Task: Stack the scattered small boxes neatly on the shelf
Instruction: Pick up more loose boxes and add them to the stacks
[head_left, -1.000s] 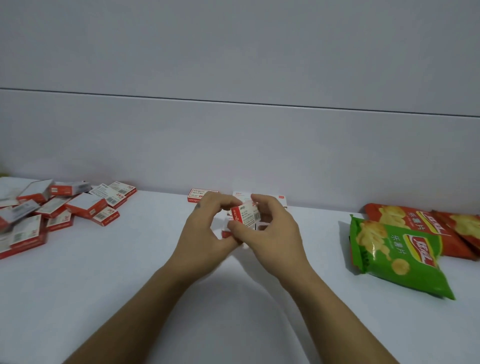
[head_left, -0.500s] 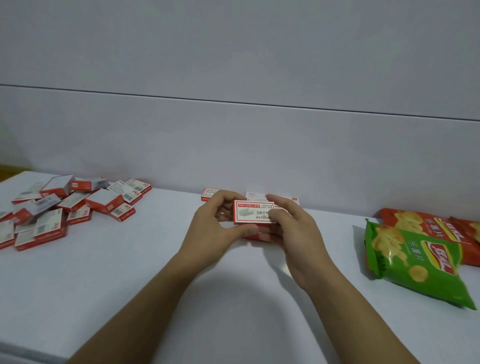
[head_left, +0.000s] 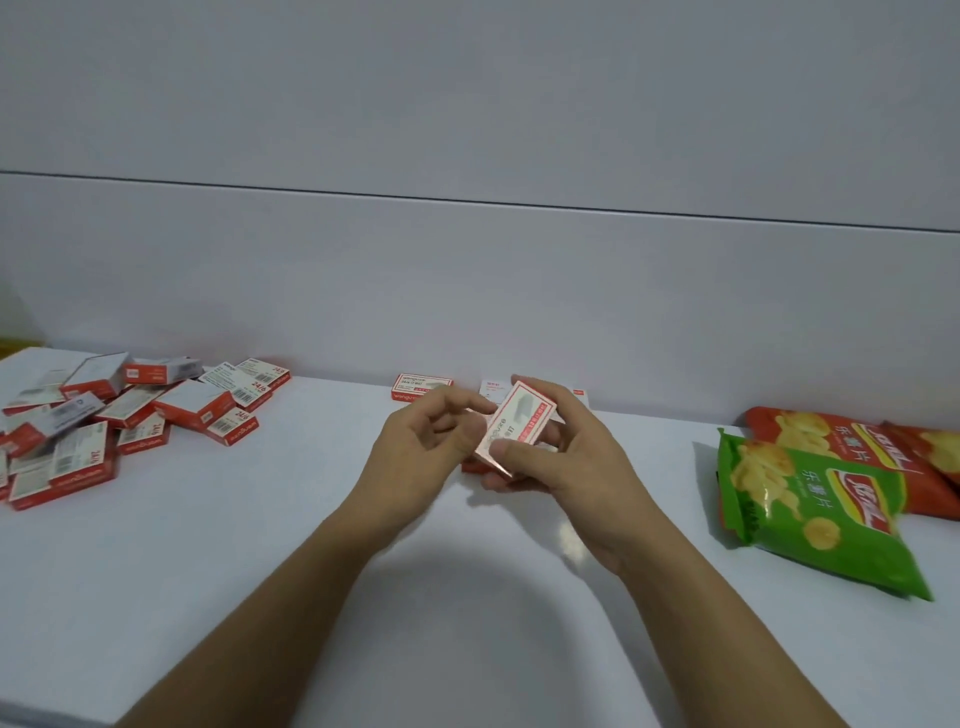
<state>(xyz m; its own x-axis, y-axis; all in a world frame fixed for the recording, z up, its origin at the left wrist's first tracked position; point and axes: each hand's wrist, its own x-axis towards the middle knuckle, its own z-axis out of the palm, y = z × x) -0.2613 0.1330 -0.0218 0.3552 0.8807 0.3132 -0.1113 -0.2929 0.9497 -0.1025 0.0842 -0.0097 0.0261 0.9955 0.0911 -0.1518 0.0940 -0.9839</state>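
Currently mid-placement: small box (head_left: 519, 423) held tilted above the shelf (head_left: 311, 545), pinched by the right hand (head_left: 571, 462), thumb on the near face, fingers behind. Left hand (head_left: 421, 452) loosely curled just beside the box edge; contact not determinable. Next, probably: level the box, align over the partly hidden box (head_left: 469, 465) beneath, lower squarely. Afterwards, fetch from the scattered pile (head_left: 130, 415) at left.

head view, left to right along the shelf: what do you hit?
In order: pile of small boxes → left hand → held box, gripped by the right hand → chip bags. The boxes by the back wall are left out because they overlap the hands.
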